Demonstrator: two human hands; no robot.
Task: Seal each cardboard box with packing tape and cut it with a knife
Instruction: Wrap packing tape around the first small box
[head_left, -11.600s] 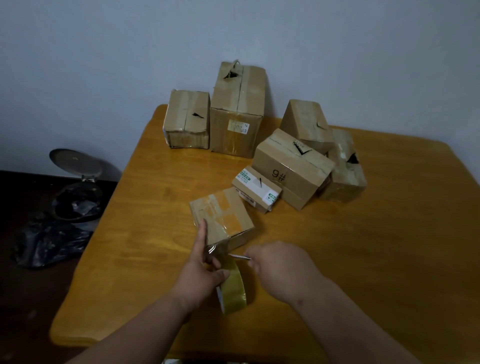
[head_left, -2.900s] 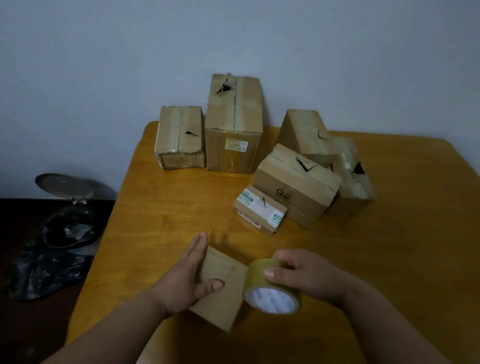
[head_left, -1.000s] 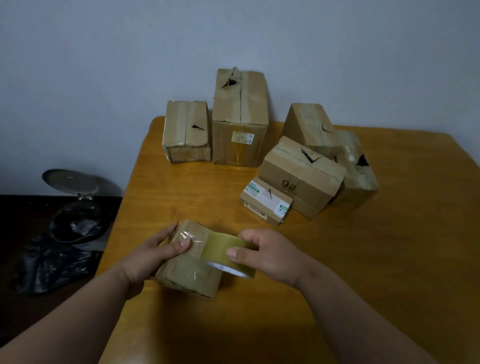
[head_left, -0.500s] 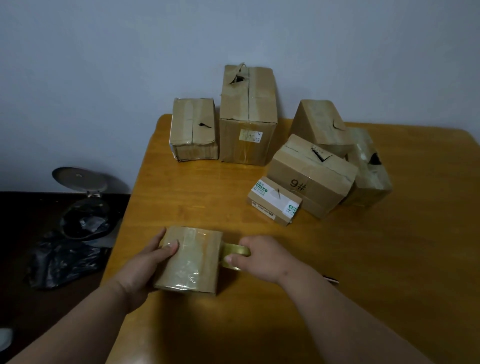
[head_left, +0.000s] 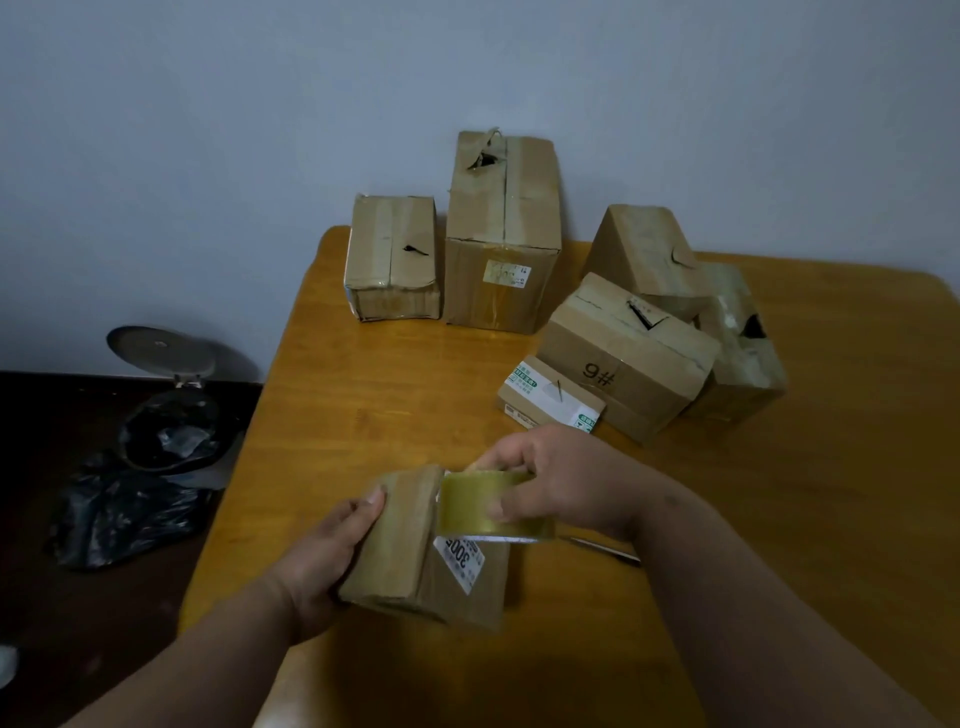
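Head view: the left hand (head_left: 332, 545) grips the small box (head_left: 415, 551) at the near edge of the table (head_left: 363, 395), thumb along its left face and the other fingers hidden beneath. The box looks tipped up, likely so that a fresh face meets the tape.

The right hand (head_left: 566, 478) holds the tape roll (head_left: 488, 506) against the box's far right edge, fingers curled over the top of the roll and the thumb on its near side. Held this close, the roll probably keeps the strip taut as it wraps round the box.

A thin grey thing, probably the knife (head_left: 602, 550), lies on the table just right of the box, within easy reach of the right hand for the cut.

Six more boxes wait at the far side: two by the wall at left, four clustered at right, among them the one marked "9#" (head_left: 623, 353). Several show dark tears in their tops.

Hard to make out:
- The strip itself, clear against brown card, so where it ends cannot be told.
- The knife, half under the right forearm.
- The white label on the box, partly covered by the roll.
- Off the table at left, a bin (head_left: 166, 415) and a black bag (head_left: 124, 514), dim in shadow.
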